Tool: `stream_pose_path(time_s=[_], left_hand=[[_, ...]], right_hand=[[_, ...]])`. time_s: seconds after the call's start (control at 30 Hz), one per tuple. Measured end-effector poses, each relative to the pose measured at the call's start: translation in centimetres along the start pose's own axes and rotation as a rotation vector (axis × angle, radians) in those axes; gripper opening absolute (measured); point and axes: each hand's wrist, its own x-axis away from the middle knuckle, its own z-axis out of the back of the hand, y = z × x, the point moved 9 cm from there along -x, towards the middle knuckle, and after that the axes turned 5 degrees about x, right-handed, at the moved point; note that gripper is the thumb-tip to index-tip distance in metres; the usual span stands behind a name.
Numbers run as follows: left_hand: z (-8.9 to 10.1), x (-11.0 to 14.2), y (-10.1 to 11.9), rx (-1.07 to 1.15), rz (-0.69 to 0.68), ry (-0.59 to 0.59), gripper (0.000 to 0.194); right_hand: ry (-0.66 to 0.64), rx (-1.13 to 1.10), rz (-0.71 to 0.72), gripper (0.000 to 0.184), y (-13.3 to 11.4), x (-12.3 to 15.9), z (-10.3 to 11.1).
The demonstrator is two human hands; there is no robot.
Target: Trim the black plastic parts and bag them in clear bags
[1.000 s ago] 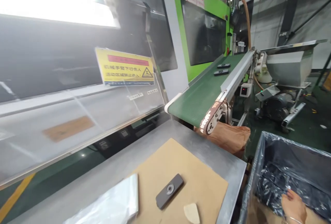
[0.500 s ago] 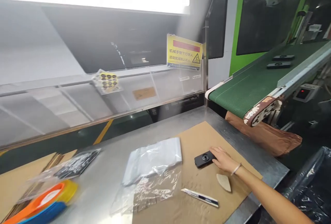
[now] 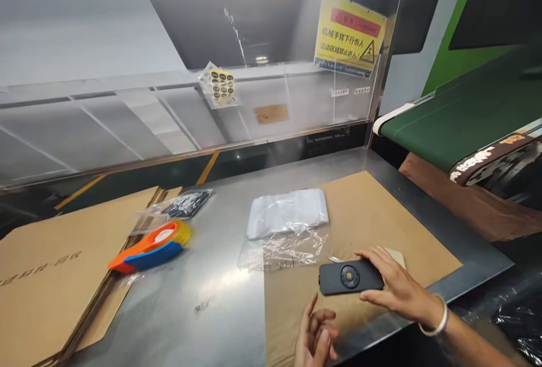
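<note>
My right hand (image 3: pixel 396 288) grips a flat black plastic part (image 3: pixel 349 277) with a round centre, holding it just above the brown cardboard sheet (image 3: pixel 381 214) on the steel table (image 3: pixel 220 293). At the bottom edge my left hand (image 3: pixel 315 336) rises with its fingers loosely apart and nothing in it, just below the black part. A stack of clear plastic bags (image 3: pixel 288 212) lies a little beyond the part, with one loose clear bag (image 3: pixel 282 248) in front of it.
An orange and blue tape dispenser (image 3: pixel 150 245) lies at the left, beside flat cardboard sheets (image 3: pixel 51 276) and a small bag of dark parts (image 3: pixel 186 203). A clear guard panel (image 3: pixel 169 113) with a yellow warning sign (image 3: pixel 349 34) backs the table. A green conveyor belt (image 3: pixel 461 113) ends at the right.
My right hand has taken up the black part and drawn it toward me. My left hand has come into view below it. My view has swung left and down.
</note>
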Motion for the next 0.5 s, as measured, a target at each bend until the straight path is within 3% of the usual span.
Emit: stream_pose_path(time_s=[0.07, 0.17, 0.33, 0.5], left_hand=[[-0.2, -0.2, 0.3, 0.282, -0.043, 0.026, 0.080], [0.0, 0.5, 0.5, 0.509, -0.009, 0.073, 0.060], [1.8, 2.4, 1.3, 0.614, 0.013, 0.176, 0.051], [3.3, 3.6, 2.0, 0.606, -0.009, 0.225, 0.039]], right_hand=[[-0.017, -0.115, 0.020, 0.060, -2.4, 1.3, -1.3], [-0.004, -0.231, 0.020, 0.064, -4.3, 2.7, -3.5], [-0.001, -0.444, -0.050, 0.076, -4.2, 3.6, -6.6], [0.007, -0.750, -0.105, 0.077, -3.4, 3.6, -8.4]])
